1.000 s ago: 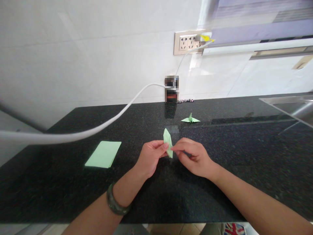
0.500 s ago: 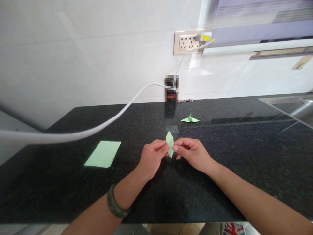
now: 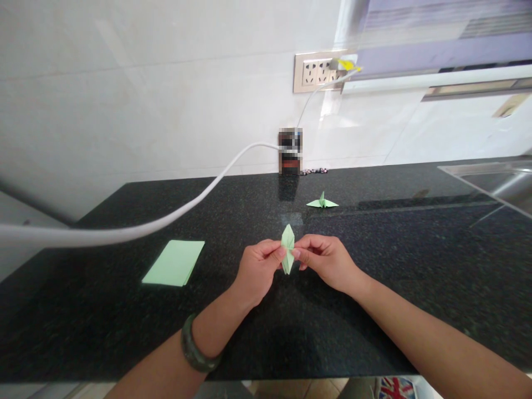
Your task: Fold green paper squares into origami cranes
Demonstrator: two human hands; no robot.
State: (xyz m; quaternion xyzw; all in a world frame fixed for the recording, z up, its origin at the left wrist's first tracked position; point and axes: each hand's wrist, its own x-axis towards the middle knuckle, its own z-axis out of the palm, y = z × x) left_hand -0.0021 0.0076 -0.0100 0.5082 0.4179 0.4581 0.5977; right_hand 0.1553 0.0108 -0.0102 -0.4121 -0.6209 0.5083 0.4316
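A small piece of folded light green paper [image 3: 288,237], long and pointed at both ends, is held upright between my hands above the counter. My left hand [image 3: 258,271], with a dark green bangle on its wrist, pinches the left side between thumb and fingers. On the opposite side, my right hand [image 3: 324,259] grips the paper's edge with thumb and fingertips. Beyond the hands a finished green paper crane [image 3: 322,203] stands with its wings spread. A stack of green paper sheets [image 3: 174,263] lies to the left, apart from both hands.
The dark speckled counter [image 3: 103,327] runs up to a tiled wall. A phone-like object [image 3: 290,152], blurred out, leans there with a white cable [image 3: 199,197] crossing the left side. A wall socket [image 3: 316,73] is above; a metal sink [image 3: 494,180] lies at right.
The lower point of the folded paper reaches slightly further down, and its middle looks a little more spread. Both hands keep their pinch almost in place. The view has shifted very slightly.
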